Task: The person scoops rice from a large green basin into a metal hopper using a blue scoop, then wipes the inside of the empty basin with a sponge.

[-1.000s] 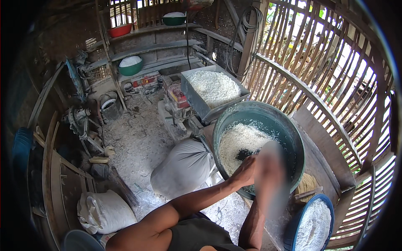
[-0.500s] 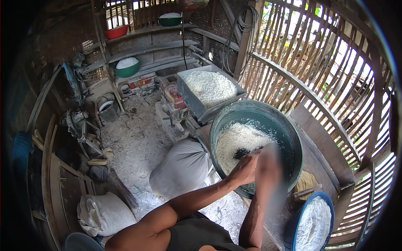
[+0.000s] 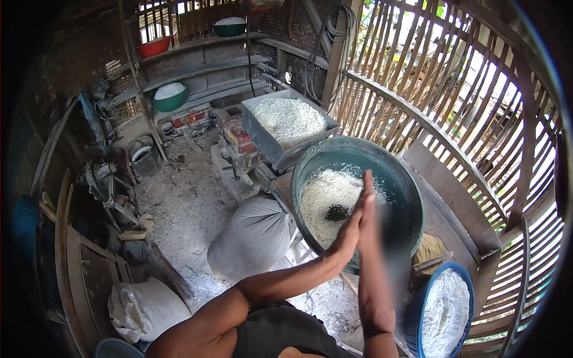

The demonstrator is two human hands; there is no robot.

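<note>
Over a large round green tub (image 3: 307, 156), my two hands are held palm to palm with fingers stretched out. My left hand (image 3: 349, 231) lies flat against my right hand (image 3: 368, 206), whose fingertips reach a little farther forward. I see nothing held in either one, though the space between the palms is hidden. White rice-like grains (image 3: 321, 194) are heaped on the tub's left side, with a dark patch (image 3: 337, 213) in the heap next to my left fingers. A grey blur covers part of the tub right of my hands.
Beyond the tub, a square metal hopper (image 3: 280, 156) full of white grain sits on a machine. A tied grey sack (image 3: 248, 238) stands left of the tub. At lower right is a blue basin (image 3: 412, 325) of white powder. A slatted wall (image 3: 453, 107) runs along the right.
My hands were bent together lower over the grain; now they are straightened, palm against palm, pointing forward. The dark patch in the grain shows more fully. The whole view has shifted slightly.
</note>
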